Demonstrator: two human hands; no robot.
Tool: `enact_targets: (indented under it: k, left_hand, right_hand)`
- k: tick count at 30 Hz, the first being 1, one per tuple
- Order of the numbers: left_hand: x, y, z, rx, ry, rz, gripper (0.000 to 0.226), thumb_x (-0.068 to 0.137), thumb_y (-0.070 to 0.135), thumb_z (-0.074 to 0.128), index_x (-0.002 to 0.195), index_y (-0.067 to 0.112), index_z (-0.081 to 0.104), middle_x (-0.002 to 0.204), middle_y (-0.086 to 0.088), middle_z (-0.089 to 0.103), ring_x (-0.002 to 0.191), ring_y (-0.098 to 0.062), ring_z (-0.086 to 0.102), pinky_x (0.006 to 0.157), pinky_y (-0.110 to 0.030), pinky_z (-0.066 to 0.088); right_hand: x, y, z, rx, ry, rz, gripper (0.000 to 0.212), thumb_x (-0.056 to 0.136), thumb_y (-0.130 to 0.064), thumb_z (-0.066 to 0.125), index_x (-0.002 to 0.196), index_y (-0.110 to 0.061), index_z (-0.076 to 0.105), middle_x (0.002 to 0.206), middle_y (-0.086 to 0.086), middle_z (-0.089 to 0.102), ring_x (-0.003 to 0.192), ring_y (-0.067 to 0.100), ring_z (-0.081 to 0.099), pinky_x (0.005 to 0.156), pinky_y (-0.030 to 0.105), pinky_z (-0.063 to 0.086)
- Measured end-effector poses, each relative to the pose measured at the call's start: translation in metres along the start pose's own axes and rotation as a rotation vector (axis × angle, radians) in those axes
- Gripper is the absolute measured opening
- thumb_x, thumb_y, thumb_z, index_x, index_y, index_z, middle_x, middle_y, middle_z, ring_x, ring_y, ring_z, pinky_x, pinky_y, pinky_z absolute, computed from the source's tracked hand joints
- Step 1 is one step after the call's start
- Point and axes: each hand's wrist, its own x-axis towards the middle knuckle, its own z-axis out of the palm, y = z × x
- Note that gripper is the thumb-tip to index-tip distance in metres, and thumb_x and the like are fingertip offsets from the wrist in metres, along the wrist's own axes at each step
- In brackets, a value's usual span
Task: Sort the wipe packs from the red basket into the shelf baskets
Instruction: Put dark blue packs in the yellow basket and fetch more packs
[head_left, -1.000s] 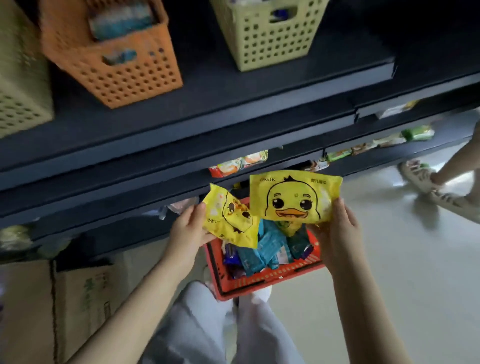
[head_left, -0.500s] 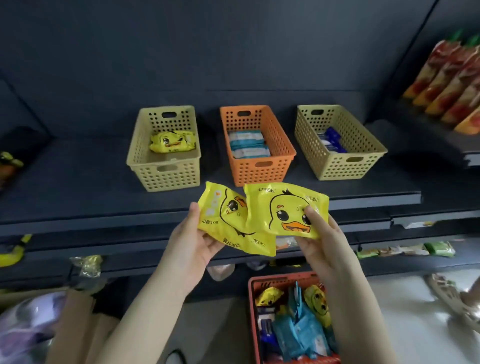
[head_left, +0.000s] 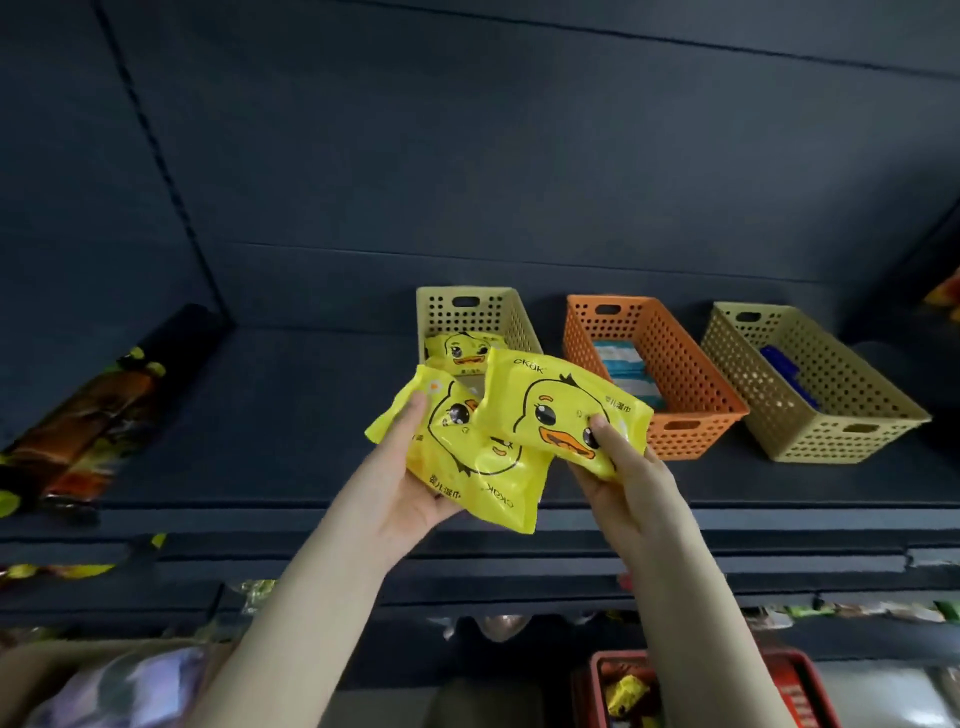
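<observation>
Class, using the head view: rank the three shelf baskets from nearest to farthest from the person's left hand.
Measured from the left hand, which grips a duck pack:
1. Left yellow basket, just behind the hand, at the left end of the row.
2. Orange basket, in the middle of the row.
3. Right yellow basket, at the far right end.

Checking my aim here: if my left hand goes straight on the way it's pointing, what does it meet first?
Most likely the left yellow basket, at its front wall hidden behind the duck pack that the left hand holds. Depth is unclear.
</observation>
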Motion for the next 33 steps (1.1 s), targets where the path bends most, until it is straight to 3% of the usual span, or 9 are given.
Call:
enact_targets:
  k: [4, 11, 13, 16, 21, 23, 27, 30, 33]
  left_hand:
    - [0.03, 0.032, 0.002, 0.103, 0.067, 0.123, 0.039, 0.088, 0.029, 0.063, 0.125, 0.018, 0.06, 0.115, -0.01, 0.07, 0.105, -0.031, 0.067, 0.085, -0.06, 0.052]
    - [0.105, 0.084, -0.006, 0.21, 0.293, 0.177, 0.037, 0.088, 0.047, 0.061, 0.117, 0.025, 0.062, 0.104, -0.003, 0.074, 0.092, -0.024, 0.072, 0.064, -0.041, 0.058]
    - [0.124, 0.096, -0.009, 0.258, 0.358, 0.197, 0.03, 0.089, 0.044, 0.061, 0.112, 0.024, 0.063, 0.098, -0.002, 0.076, 0.084, -0.022, 0.074, 0.059, -0.037, 0.058]
    - [0.145, 0.112, -0.017, 0.345, 0.386, 0.22, 0.018, 0.093, 0.034, 0.058, 0.107, 0.024, 0.063, 0.094, -0.001, 0.076, 0.075, -0.018, 0.074, 0.054, -0.035, 0.057]
    - [0.166, 0.138, -0.04, 0.462, 0.356, 0.135, 0.03, 0.093, 0.041, 0.056, 0.117, 0.024, 0.06, 0.108, -0.004, 0.073, 0.095, -0.027, 0.071, 0.077, -0.05, 0.057]
    - [0.174, 0.148, -0.046, 0.515, 0.338, 0.094, 0.035, 0.091, 0.047, 0.056, 0.116, 0.024, 0.06, 0.106, -0.005, 0.074, 0.095, -0.028, 0.071, 0.079, -0.051, 0.057]
    - [0.189, 0.163, -0.049, 0.605, 0.247, 0.003, 0.039, 0.082, 0.048, 0.063, 0.114, 0.026, 0.061, 0.101, -0.003, 0.074, 0.072, -0.016, 0.071, 0.048, -0.027, 0.052]
    - [0.2, 0.172, -0.053, 0.644, 0.168, -0.06, 0.04, 0.075, 0.041, 0.069, 0.112, 0.027, 0.062, 0.102, -0.003, 0.074, 0.08, -0.019, 0.073, 0.061, -0.035, 0.057]
    - [0.209, 0.179, -0.057, 0.684, 0.094, -0.096, 0.047, 0.069, 0.037, 0.071, 0.114, 0.028, 0.061, 0.103, -0.003, 0.074, 0.09, -0.023, 0.072, 0.074, -0.043, 0.058]
  right_hand:
    - [0.039, -0.016, 0.025, -0.039, 0.013, -0.035, 0.049, 0.075, -0.007, 0.07, 0.122, -0.004, 0.055, 0.112, 0.017, 0.07, 0.101, 0.031, 0.069, 0.082, 0.041, 0.058]
    - [0.148, -0.038, 0.059, -0.375, 0.097, -0.18, 0.034, 0.081, -0.007, 0.074, 0.112, -0.01, 0.062, 0.103, 0.011, 0.073, 0.092, 0.026, 0.072, 0.08, 0.046, 0.058]
    - [0.181, -0.034, 0.066, -0.581, 0.113, -0.21, 0.032, 0.075, -0.016, 0.08, 0.102, -0.018, 0.065, 0.1, 0.006, 0.073, 0.09, 0.026, 0.072, 0.082, 0.049, 0.058]
    - [0.223, -0.018, 0.073, -0.908, 0.086, -0.16, 0.065, 0.052, -0.048, 0.081, 0.107, -0.021, 0.061, 0.102, 0.003, 0.07, 0.094, 0.028, 0.069, 0.081, 0.05, 0.057]
    - [0.231, 0.019, 0.083, -1.172, 0.115, -0.114, 0.043, 0.08, -0.022, 0.076, 0.117, -0.015, 0.056, 0.103, 0.0, 0.065, 0.081, 0.011, 0.058, 0.064, 0.023, 0.047]
    - [0.234, 0.034, 0.082, -1.185, 0.146, -0.089, 0.056, 0.081, -0.022, 0.074, 0.131, -0.013, 0.05, 0.117, 0.003, 0.063, 0.091, 0.014, 0.056, 0.071, 0.024, 0.046]
    - [0.24, 0.048, 0.083, -1.169, 0.237, 0.058, 0.061, 0.08, -0.026, 0.075, 0.133, -0.013, 0.048, 0.116, 0.002, 0.062, 0.099, 0.02, 0.06, 0.082, 0.033, 0.052]
    - [0.24, 0.044, 0.079, -1.221, 0.223, 0.109, 0.042, 0.08, -0.023, 0.075, 0.116, -0.015, 0.055, 0.099, -0.002, 0.063, 0.081, 0.013, 0.061, 0.068, 0.032, 0.055]
    - [0.239, 0.044, 0.075, -1.252, 0.194, 0.127, 0.04, 0.083, -0.021, 0.073, 0.117, -0.019, 0.053, 0.092, -0.005, 0.057, 0.073, 0.005, 0.053, 0.052, 0.022, 0.041]
